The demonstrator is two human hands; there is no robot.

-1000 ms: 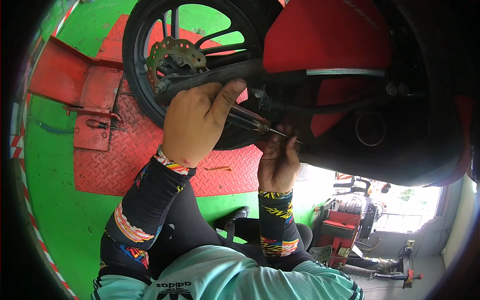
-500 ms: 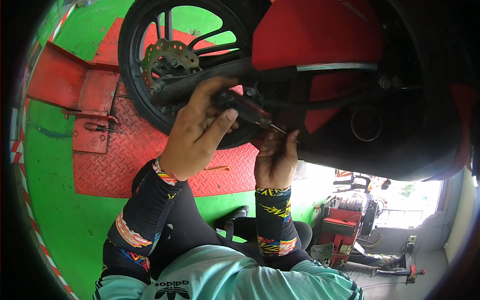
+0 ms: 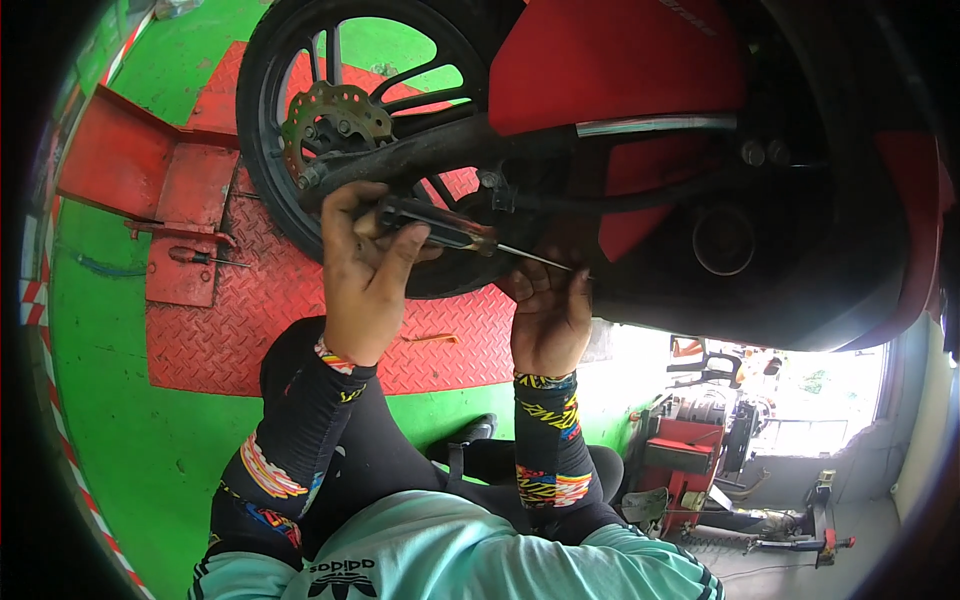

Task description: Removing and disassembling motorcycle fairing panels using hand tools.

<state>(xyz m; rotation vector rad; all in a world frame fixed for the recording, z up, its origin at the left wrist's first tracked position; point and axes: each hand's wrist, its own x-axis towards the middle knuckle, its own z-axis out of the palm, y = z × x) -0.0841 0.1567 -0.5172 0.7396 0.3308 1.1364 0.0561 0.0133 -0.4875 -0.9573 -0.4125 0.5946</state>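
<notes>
My left hand [image 3: 372, 265] is closed round the dark, partly see-through handle of a screwdriver [image 3: 445, 225]. The metal shaft slants right and down to the shadowed lower edge of a motorcycle [image 3: 680, 275]. There my right hand [image 3: 550, 320], palm up with curled fingers, pinches the shaft near its tip between thumb and fingers. Shadow hides the exact spot the tip touches. Behind my left hand is the motorcycle's wheel [image 3: 262, 150], with spokes and a brake disc [image 3: 330, 120]. A red body panel [image 3: 615, 65] sits above my hands.
Under the wheel lies a red tread-plate platform [image 3: 270, 330] with a raised red bracket [image 3: 120, 150]. Another screwdriver [image 3: 190, 256] rests on it, and an orange strip [image 3: 432, 338] lies nearer me. Red-and-grey machinery [image 3: 690, 440] stands at the lower right.
My left hand has moved down and left, and the screwdriver handle shows more fully, with its shaft lying flatter. The motorcycle has shifted slightly left in view. My right hand stays nearly in place.
</notes>
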